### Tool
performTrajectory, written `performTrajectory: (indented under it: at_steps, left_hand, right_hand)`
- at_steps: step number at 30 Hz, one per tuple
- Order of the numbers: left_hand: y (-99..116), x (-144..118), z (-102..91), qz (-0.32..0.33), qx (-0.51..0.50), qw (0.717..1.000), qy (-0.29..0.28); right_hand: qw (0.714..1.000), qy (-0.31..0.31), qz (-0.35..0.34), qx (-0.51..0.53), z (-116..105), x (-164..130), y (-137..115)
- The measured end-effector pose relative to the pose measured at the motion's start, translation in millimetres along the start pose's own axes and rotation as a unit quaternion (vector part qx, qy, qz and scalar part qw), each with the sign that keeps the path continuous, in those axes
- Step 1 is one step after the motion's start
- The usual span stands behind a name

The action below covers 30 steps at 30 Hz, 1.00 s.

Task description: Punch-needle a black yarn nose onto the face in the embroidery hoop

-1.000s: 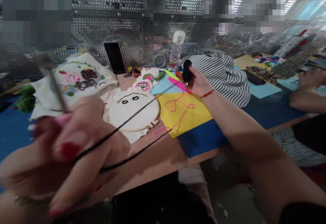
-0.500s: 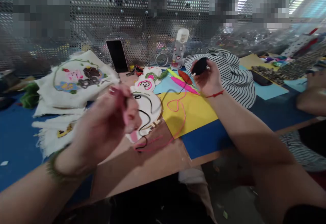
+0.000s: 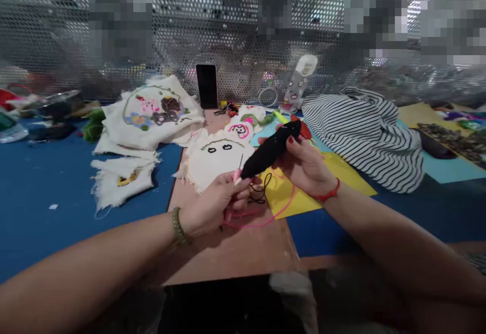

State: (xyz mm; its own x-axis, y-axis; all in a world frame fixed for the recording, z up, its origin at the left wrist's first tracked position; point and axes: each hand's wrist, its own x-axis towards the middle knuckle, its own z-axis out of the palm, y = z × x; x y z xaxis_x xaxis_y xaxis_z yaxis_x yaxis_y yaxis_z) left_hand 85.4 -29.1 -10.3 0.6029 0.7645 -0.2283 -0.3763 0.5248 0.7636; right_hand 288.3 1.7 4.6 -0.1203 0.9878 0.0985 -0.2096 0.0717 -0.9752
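Two hands meet over the worktable [image 3: 235,258], and between them we see a slim black yarn bundle [image 3: 270,153], slanted and lifted clear of the surface. Our left hand [image 3: 219,200] is curled, thumb and forefinger seeming to pinch the bundle's pale lower end, while the same grip encloses a pink-handled tool [image 3: 237,174] with its thin metal shaft pointing up. Our right hand [image 3: 304,164] clasps the upper end, thumb pressed on top and fingers bent around it (how those beneath sit, we cannot tell).

A loose loop of black strand [image 3: 261,191] hangs or lies just beside our left fingers, above the yellow sheet [image 3: 353,174]; the depth is unclear. Behind, a white cloth [image 3: 218,167] bearing two black stitched outlines lies on the table, touched by neither hand as far as we can see.

We judge the step in hand to be managing the black yarn, either drawing off a length or tidying it. The next move seems to call for a steady right hold, a free-running strand, and care with that exposed shaft.
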Motion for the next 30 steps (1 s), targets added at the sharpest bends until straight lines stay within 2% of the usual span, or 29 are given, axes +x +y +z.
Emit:
performTrajectory:
  at_steps: [2, 4, 9, 12, 16, 17, 18, 19, 22, 23, 26, 28, 30]
  left_hand:
    - [-1.0, 0.1, -1.6, 0.005, -0.004, 1.000, 0.017]
    - [-1.1, 0.5, -3.2, 0.014, -0.012, 1.000, 0.022]
    - [4.9, -1.0, -1.6, 0.029, -0.039, 0.999, 0.021]
    - [13.1, -1.4, -1.8, 0.065, -0.056, 0.995, 0.041]
    - [20.7, -1.8, -6.5, 0.112, -0.080, 0.989, 0.057]
    - [21.0, -2.5, -7.2, 0.111, -0.078, 0.989, 0.056]
    - [20.6, -3.4, -7.4, 0.105, -0.074, 0.990, 0.051]
    - [19.8, -4.5, -7.3, 0.094, -0.068, 0.992, 0.042]
    - [15.7, -7.4, -6.1, 0.067, -0.047, 0.996, 0.017]
    - [14.5, -7.8, -6.2, 0.068, -0.042, 0.997, 0.014]
    - [12.8, -6.8, -8.6, 0.081, -0.040, 0.996, 0.016]
    - [13.5, -5.7, -10.4, 0.089, -0.048, 0.995, 0.016]
    - [15.8, -5.3, -10.0, 0.091, -0.060, 0.994, 0.020]
  right_hand:
    - [0.998, 0.043, -0.040, -0.018, -11.8, 7.9, 1.0]
    - [0.995, 0.059, -0.064, -0.041, -25.1, 15.8, 1.0]
    - [0.994, 0.026, -0.062, -0.086, -41.1, 20.9, -0.9]
    - [0.995, -0.027, -0.044, -0.088, -43.9, 14.9, -6.0]
    - [0.977, -0.172, 0.043, -0.115, -58.6, 10.3, -18.8]
    - [0.972, -0.188, 0.059, -0.131, -63.6, 11.2, -21.6]
    - [0.973, -0.175, 0.058, -0.142, -68.4, 12.9, -23.9]
    - [0.979, -0.136, 0.039, -0.144, -72.6, 15.2, -25.7]
    - [0.990, 0.037, -0.041, -0.132, -81.0, 22.1, -30.2]
    - [0.989, 0.066, -0.041, -0.128, -83.0, 23.4, -32.3]
    - [0.994, 0.057, 0.001, -0.091, -92.0, 22.9, -41.6]
    - [0.998, 0.024, 0.000, -0.052, -103.5, 19.5, -48.9]
    - [0.998, -0.029, 0.002, -0.061, -119.6, 14.8, -55.8]
